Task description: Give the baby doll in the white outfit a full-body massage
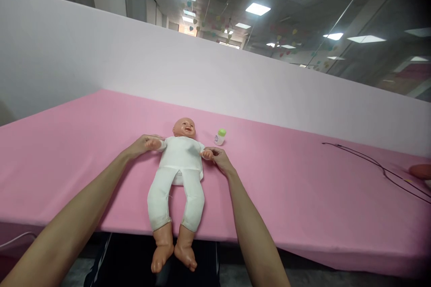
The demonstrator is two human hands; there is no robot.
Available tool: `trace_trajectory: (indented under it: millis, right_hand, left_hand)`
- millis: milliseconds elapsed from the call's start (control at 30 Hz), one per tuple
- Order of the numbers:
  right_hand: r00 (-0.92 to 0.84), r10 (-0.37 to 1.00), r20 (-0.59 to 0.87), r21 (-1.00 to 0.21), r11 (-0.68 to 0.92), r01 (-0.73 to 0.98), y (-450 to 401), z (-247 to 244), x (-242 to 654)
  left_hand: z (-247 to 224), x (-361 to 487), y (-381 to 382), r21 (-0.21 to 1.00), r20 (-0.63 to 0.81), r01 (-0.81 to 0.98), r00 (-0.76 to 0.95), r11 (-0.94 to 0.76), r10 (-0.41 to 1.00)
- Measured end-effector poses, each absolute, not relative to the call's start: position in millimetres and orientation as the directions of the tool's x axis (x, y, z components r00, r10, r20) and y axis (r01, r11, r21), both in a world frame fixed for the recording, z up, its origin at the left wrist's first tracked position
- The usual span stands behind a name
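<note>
A baby doll (182, 154) in white clothes lies on its back on the pink-covered table (289, 188), its head toward the wall and its bare feet hanging past the front edge. My left hand (140, 145) is closed around the doll's forearm on the left of the picture, with the little hand showing in front of my fingers. On the other side, my right hand (220, 160) grips the doll's other arm by the wrist. A small white bottle with a green cap (220, 137) stands just beyond my right hand, apart from it.
Behind the table runs a low white wall (161, 63), with glass above it on the right. Thin dark cords (367, 158) lie at the far right, near a partly visible skin-toned object (420, 171). A white cable (18, 238) hangs at the front left.
</note>
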State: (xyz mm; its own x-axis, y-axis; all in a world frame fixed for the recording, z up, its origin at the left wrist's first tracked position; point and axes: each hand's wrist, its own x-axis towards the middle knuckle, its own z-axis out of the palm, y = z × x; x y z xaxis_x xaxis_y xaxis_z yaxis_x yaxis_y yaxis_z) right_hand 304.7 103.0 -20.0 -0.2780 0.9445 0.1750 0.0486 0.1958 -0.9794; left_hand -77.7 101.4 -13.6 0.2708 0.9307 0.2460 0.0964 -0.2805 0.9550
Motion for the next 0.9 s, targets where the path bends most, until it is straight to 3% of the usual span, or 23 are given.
trace_trajectory:
  millis: [133,300,400,633,833,900]
  right_hand:
    - [-0.189,0.966,0.177,-0.984,0.173,-0.038,105,-20,293]
    - [0.052,0.978,0.203,-0.974,0.196,0.11,114,-30,277]
    - [0.104,0.974,0.202,-0.972,0.186,0.146,117,-33,274]
    - [-0.14,0.98,0.141,-0.988,0.13,-0.084,110,-24,292]
    - [-0.254,0.95,0.184,-0.981,0.193,0.009,112,-32,303]
    - [-0.265,0.945,0.191,-0.979,0.203,0.016,113,-34,303]
  left_hand:
    - [-24,-57,110,0.969,0.245,-0.009,0.029,-0.245,0.969]
    - [-37,-40,126,0.972,0.206,0.123,-0.045,-0.199,0.977]
    - [-38,-40,129,0.976,0.136,0.172,-0.017,-0.131,0.991]
    - [-26,-68,114,0.98,0.194,-0.065,0.166,-0.186,0.967]
    - [-21,-91,108,0.96,0.196,0.1,0.434,-0.263,0.879]
    - [-20,-90,107,0.955,0.186,0.128,0.446,-0.268,0.875]
